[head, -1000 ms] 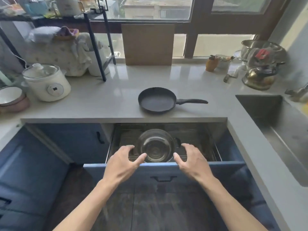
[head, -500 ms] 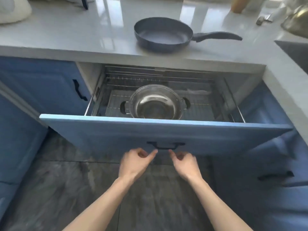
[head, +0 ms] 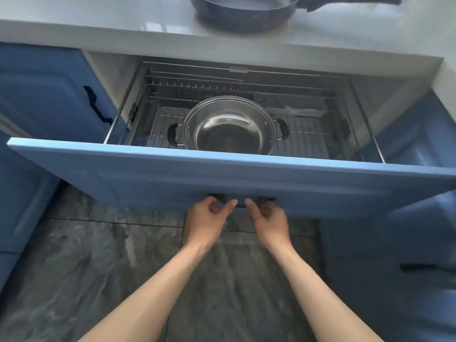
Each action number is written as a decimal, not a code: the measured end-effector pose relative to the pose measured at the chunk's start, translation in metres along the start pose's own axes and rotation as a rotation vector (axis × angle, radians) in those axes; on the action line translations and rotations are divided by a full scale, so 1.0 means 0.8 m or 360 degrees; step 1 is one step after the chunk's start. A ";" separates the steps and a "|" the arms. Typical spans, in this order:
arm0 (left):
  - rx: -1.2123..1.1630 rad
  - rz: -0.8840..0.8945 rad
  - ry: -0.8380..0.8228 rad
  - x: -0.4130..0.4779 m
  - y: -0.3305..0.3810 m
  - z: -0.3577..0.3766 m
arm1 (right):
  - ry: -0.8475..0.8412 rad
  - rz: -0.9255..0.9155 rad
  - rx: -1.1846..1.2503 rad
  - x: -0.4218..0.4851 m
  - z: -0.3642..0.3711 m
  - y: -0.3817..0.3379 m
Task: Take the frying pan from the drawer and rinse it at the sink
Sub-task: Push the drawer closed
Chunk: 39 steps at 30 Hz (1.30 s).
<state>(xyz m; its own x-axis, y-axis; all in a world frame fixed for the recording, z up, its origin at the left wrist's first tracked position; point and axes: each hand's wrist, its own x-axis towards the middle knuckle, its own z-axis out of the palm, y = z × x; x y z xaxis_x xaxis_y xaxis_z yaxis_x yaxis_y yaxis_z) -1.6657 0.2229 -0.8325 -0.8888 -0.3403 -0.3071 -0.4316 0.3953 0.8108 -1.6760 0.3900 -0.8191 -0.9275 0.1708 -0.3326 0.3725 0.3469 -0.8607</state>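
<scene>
The dark frying pan [head: 243, 13] rests on the pale countertop [head: 98, 28] at the top of the view, its handle [head: 350, 2] pointing right. Below it the blue drawer [head: 172, 174] stands pulled out, with a wire rack inside. My left hand [head: 208, 218] and my right hand [head: 267, 217] are side by side at the drawer's dark handle [head: 240, 204], fingers curled on it from below. Most of the handle is hidden by my fingers. The sink is out of view.
A steel pot [head: 228, 125] with two black side handles sits in the drawer's wire rack [head: 308, 134]. Blue cabinet doors [head: 49, 95] flank the drawer on both sides. Dark stone floor [head: 86, 267] lies below.
Both hands dropped from the drawer's top edge to the handle on its front and curled onto it. My view tilted down and closer, so the sink left the frame.
</scene>
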 end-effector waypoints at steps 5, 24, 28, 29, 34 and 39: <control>-0.0033 -0.0012 -0.0046 0.030 0.017 0.001 | -0.0046 0.0138 0.0024 0.027 -0.001 -0.022; -0.0130 -0.0054 -0.0074 0.227 0.107 0.023 | -0.0082 0.0360 0.0252 0.228 0.017 -0.104; -0.0161 -0.0021 -0.0082 0.267 0.121 0.028 | -0.0071 0.0336 0.0314 0.267 0.022 -0.118; -0.0164 -0.0022 -0.0088 0.275 0.125 0.028 | -0.0081 0.0333 0.0321 0.275 0.023 -0.122; -0.0185 -0.0113 -0.0129 0.297 0.137 0.030 | -0.0129 0.0321 0.0334 0.299 0.023 -0.127; -0.0218 -0.0144 -0.0144 0.307 0.141 0.029 | -0.0153 0.0336 0.0303 0.307 0.021 -0.136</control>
<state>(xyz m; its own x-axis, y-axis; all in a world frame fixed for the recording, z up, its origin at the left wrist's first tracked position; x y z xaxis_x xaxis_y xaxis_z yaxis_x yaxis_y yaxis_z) -1.9361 0.2036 -0.8275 -0.8603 -0.2886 -0.4202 -0.4906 0.2445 0.8364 -1.9447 0.3787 -0.8136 -0.8322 0.1293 -0.5392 0.5534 0.1322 -0.8223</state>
